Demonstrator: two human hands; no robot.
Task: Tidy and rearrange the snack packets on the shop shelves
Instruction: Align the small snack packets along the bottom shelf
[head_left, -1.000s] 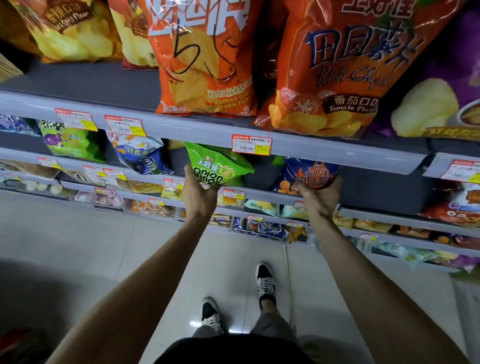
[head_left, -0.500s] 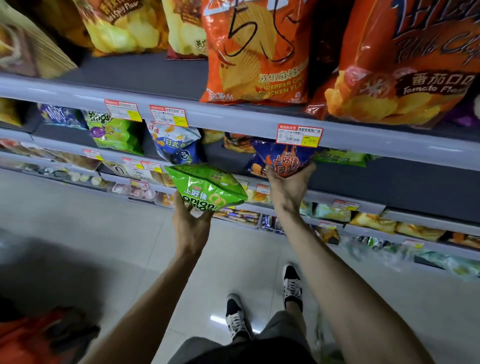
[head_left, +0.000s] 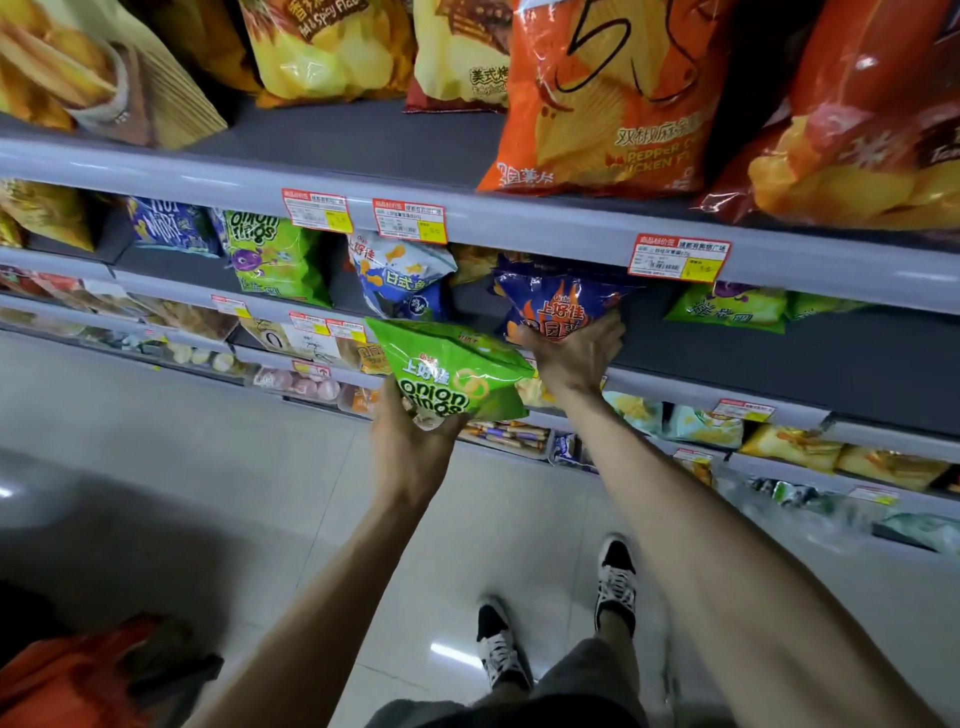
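Price tag print unreadable; green packet hides left hand fingers.

Pale glossy floor tiles, pair of black-and-white lace-up sneakers standing on them, streak of reflected light beside one shoe, blurred orange bag at lower left, red-and-white price tags with yellow patches

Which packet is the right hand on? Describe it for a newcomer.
Under the orange chip bags runs a grey shelf rail; find its rightmost price tag. Just below-left sits the dark blue packet, gripped by the right hand. Alone among its neighbours, it bears orange flames.
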